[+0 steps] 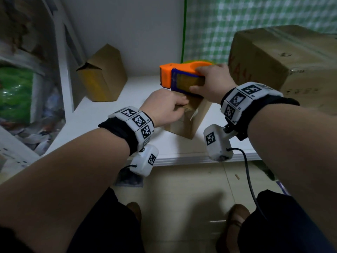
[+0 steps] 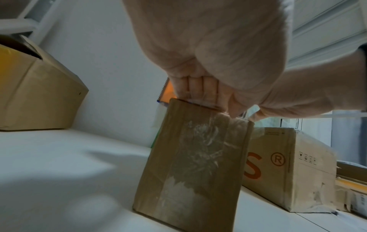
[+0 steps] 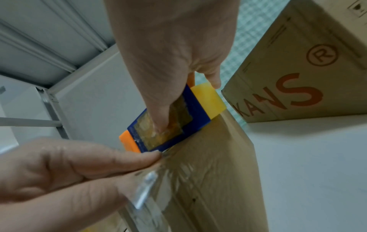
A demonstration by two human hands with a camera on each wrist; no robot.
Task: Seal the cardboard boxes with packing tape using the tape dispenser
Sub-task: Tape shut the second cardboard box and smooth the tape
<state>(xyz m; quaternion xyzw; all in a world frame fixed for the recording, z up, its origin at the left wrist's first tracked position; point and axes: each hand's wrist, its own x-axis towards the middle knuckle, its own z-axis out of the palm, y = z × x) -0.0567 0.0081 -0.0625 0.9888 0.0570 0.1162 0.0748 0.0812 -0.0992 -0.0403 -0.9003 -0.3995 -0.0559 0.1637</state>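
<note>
On the bench (image 1: 102,114) | small box (image 1: 189,121): light, tippy, left hand (image 1: 164,106) pinching its top | tape dispenser (image 1: 180,77): rigid, right hand (image 1: 213,83) grip clamped around body

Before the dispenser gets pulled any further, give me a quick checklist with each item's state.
1. Right hand grips the tape dispenser: ok.
2. Left hand steadies the small box at its top: ok.
3. Small box stands upright on the white table: ok.
4. Tape already laid on the small box's side lies smooth: not ok, wrinkled.
5. Dispenser sits on the box top: ok.
6. Tape left on the roll: cannot tell.
</note>
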